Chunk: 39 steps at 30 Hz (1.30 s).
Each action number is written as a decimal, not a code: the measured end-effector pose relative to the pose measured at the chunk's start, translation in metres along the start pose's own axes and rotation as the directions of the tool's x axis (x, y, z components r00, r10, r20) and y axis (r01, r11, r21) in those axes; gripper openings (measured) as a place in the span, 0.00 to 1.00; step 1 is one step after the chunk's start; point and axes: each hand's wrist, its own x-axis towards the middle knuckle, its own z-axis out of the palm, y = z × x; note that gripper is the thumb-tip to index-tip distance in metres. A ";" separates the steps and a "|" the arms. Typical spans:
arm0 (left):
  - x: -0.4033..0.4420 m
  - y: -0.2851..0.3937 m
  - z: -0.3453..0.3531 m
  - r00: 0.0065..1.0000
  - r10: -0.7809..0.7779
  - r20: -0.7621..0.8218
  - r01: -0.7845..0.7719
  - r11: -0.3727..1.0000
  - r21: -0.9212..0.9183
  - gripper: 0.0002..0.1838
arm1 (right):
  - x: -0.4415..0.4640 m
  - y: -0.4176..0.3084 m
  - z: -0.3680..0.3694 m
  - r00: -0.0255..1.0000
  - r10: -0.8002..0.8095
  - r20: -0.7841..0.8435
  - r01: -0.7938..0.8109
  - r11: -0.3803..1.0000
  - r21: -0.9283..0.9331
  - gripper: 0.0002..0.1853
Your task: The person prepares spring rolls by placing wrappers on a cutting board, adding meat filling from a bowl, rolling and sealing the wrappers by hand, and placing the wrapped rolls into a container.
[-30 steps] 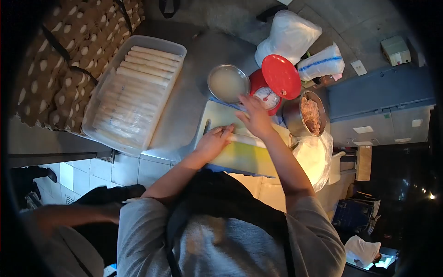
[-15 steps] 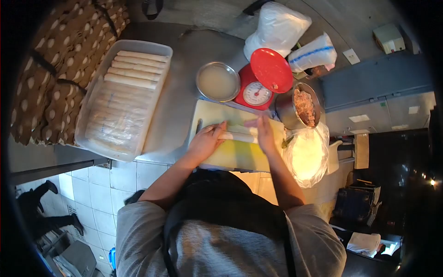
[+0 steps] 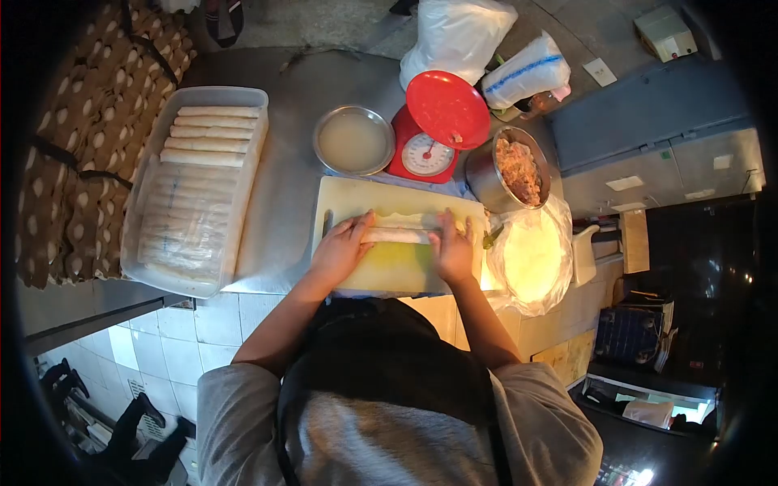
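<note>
A pale, long spring roll (image 3: pixel 399 236) lies across the yellowish cutting board (image 3: pixel 340 194), with a loose flap of thin wrapper (image 3: pixel 405 220) along its far side. My left hand (image 3: pixel 340 249) is closed on the roll's left end, fingers together. Around the right end, my right hand (image 3: pixel 455 253) grips with thumb and fingers. Beyond the board stand a steel bowl of cloudy liquid (image 3: pixel 353 142) and a red dial scale (image 3: pixel 428 154) with a red pan (image 3: pixel 448 109). A steel pot of minced filling (image 3: pixel 519 170) is at the far right of the board.
Finished rolls fill a plastic tub (image 3: pixel 259 121) on the left, partly under clear film. Stacked egg trays (image 3: pixel 97 121) stand beyond it. Round pale wrappers in plastic (image 3: pixel 531 255) lie right of the board. White bags (image 3: pixel 454 40) sit at the back. Another person's legs (image 3: pixel 134 437) show lower left.
My right hand has come down from the wrapper's far edge onto the roll's right end. My left hand stays at the left end. The whole view has shifted slightly.
</note>
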 end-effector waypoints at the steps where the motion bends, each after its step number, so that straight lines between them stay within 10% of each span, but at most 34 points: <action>1: 0.000 0.000 0.000 1.000 0.004 -0.004 -0.004 1.000 0.002 0.34 | 0.001 0.000 0.001 0.999 -0.022 0.033 0.022 1.000 0.013 0.33; 6: 0.000 -0.003 0.002 1.000 0.010 -0.008 -0.010 1.000 -0.015 0.34 | 0.014 -0.035 0.014 0.958 -0.286 0.015 0.277 0.938 0.207 0.31; 10: 0.001 0.003 -0.004 1.000 0.017 -0.024 -0.016 1.000 0.002 0.33 | 0.034 -0.018 -0.002 0.991 -0.109 0.074 0.101 0.989 0.106 0.31; 16: 0.000 0.002 -0.012 0.998 0.033 -0.044 -0.036 0.998 -0.058 0.33 | 0.126 -0.101 0.009 0.889 -0.440 -0.127 0.457 0.846 0.274 0.30; 19: -0.004 0.004 -0.017 0.997 -0.001 -0.073 -0.007 0.995 -0.104 0.34 | 0.155 -0.122 0.012 0.910 -0.266 0.318 0.242 0.963 0.115 0.27; 25: -0.005 0.002 -0.017 0.989 -0.081 -0.121 0.063 0.987 -0.145 0.40 | 0.114 -0.090 -0.009 0.990 -0.138 -0.016 0.115 0.747 0.655 0.23; 29: -0.004 0.000 -0.014 0.980 -0.178 -0.088 0.154 0.961 -0.228 0.44 | 0.042 -0.073 0.022 0.982 -0.097 0.162 -0.013 0.824 0.567 0.26; 32: -0.004 -0.001 -0.012 0.978 -0.186 -0.093 0.158 0.956 -0.247 0.45 | 0.022 -0.088 0.031 0.928 -0.355 0.114 0.337 0.930 0.147 0.30; 39: -0.002 -0.003 -0.006 0.979 -0.137 -0.149 0.101 0.968 -0.228 0.44 | 0.000 -0.018 0.011 0.992 -0.123 -0.038 0.120 0.990 -0.078 0.31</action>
